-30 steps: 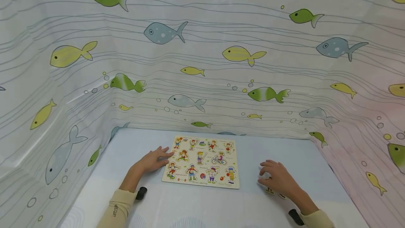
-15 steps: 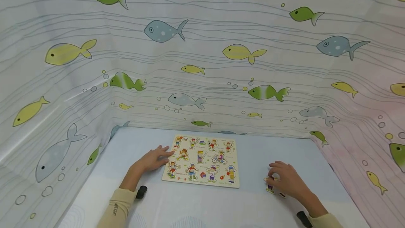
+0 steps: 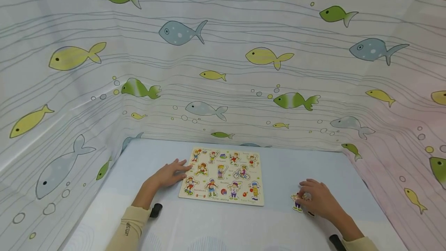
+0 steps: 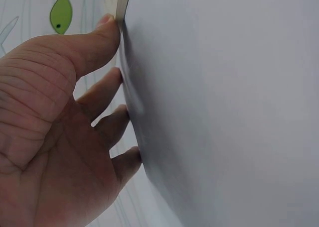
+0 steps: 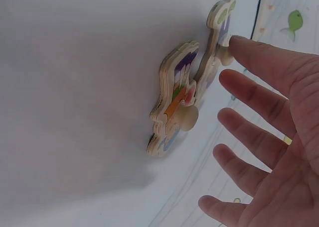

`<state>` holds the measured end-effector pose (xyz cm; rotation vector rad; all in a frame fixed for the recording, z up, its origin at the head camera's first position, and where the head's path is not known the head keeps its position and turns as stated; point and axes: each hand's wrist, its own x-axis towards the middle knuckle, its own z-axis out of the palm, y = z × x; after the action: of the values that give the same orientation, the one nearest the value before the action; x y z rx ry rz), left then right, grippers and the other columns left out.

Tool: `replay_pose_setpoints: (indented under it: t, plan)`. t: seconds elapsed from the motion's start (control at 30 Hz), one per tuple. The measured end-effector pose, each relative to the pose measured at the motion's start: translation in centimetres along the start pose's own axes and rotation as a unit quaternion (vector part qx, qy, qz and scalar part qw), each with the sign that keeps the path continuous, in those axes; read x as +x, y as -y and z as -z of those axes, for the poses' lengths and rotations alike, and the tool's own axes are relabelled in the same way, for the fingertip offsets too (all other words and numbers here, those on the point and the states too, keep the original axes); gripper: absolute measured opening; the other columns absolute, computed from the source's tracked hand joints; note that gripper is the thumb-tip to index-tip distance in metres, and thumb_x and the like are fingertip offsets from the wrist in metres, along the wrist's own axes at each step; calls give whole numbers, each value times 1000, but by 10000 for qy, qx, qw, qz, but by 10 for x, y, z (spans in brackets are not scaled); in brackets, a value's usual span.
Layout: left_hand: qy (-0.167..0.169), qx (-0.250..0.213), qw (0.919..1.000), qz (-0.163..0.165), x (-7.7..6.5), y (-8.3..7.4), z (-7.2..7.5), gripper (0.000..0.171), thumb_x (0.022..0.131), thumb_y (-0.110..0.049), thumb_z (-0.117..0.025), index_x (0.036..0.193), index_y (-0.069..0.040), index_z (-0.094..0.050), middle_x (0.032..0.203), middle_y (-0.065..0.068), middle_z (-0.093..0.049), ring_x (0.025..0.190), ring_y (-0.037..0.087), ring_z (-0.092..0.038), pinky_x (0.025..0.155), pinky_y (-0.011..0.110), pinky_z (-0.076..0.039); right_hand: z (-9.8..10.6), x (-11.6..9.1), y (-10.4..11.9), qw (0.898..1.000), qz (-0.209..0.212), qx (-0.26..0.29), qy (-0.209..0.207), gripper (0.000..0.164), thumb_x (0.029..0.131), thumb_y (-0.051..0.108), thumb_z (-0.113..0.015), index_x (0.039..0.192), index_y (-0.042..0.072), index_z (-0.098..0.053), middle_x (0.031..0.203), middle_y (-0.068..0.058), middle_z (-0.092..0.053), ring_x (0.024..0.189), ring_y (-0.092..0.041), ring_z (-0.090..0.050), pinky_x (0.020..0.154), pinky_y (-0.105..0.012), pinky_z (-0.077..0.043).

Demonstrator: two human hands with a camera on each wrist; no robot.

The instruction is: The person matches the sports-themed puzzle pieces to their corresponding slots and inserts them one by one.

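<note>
A wooden knob puzzle board (image 3: 211, 172) with colourful sports figures lies on the table. My left hand (image 3: 170, 173) rests beside its left edge, fingers spread and fingertips on it; in the left wrist view the thumb (image 4: 102, 38) meets the board's edge (image 4: 121, 5). To the right of the board, my right hand (image 3: 320, 198) is over two loose wooden puzzle pieces. The nearer puzzle piece (image 5: 175, 82), a figure with a round knob (image 5: 189, 118), lies apart from the fingers. At the knob of the farther puzzle piece (image 5: 217, 23) is my right thumb tip. The right fingers are loosely extended and separate.
The pale blue and white table (image 3: 230, 227) spreads around the board. Fish-patterned sheeting (image 3: 237, 88) rises at the back and on both sides. A black wrist device (image 3: 156, 210) sits at each sleeve.
My right hand has shifted slightly right and away from the board, uncovering more of the puzzle pieces. The left hand and the board stay in place; the head view tilts slightly.
</note>
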<state>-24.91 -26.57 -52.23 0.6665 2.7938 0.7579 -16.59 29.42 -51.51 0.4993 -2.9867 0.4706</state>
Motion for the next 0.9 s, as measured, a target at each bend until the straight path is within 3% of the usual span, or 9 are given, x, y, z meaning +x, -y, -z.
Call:
replay_pose_setpoints:
  t: [0.9]
  plan:
    - [-17, 30, 10000, 23, 0, 0, -1, 42, 96, -25, -64, 136, -12, -60, 150, 22, -40, 140, 52, -24, 106, 73, -17, 2, 3, 6, 9997, 45, 93, 202, 24, 79, 22, -83, 69, 28, -62, 118, -12, -67, 124, -45, -50, 96, -76, -30]
